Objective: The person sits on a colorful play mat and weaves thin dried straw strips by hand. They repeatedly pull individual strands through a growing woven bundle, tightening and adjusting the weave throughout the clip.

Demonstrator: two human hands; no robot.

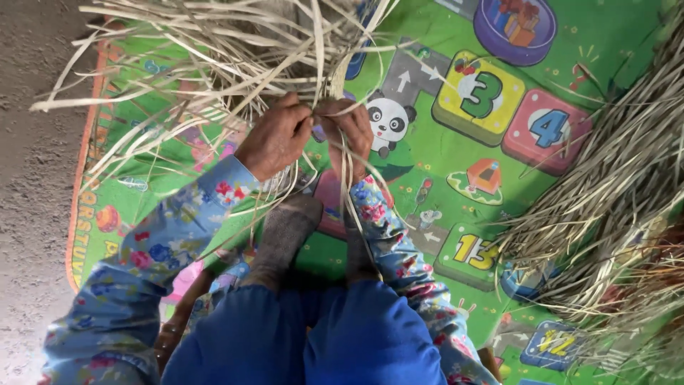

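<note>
The left hand (274,139) is curled shut around a gathering of pale dried grass strips (214,50), its fingertips pinching them right where they meet the right hand (349,128), which is closed on the same strands from the other side, so the two hands touch. From that pinch the strips fan out far and to the left in a loose, tangled spray, while a few long ones trail down near the person, over the floral blue sleeves (167,242) and between the grey-socked feet (285,228). Blue trousers (306,342) fill the near edge. Everything rests on a green children's play mat (442,171) with a panda and numbered squares, and a big heap of dried grass (613,207) lies at the right. Bare concrete floor (32,178) shows at the left.
</note>
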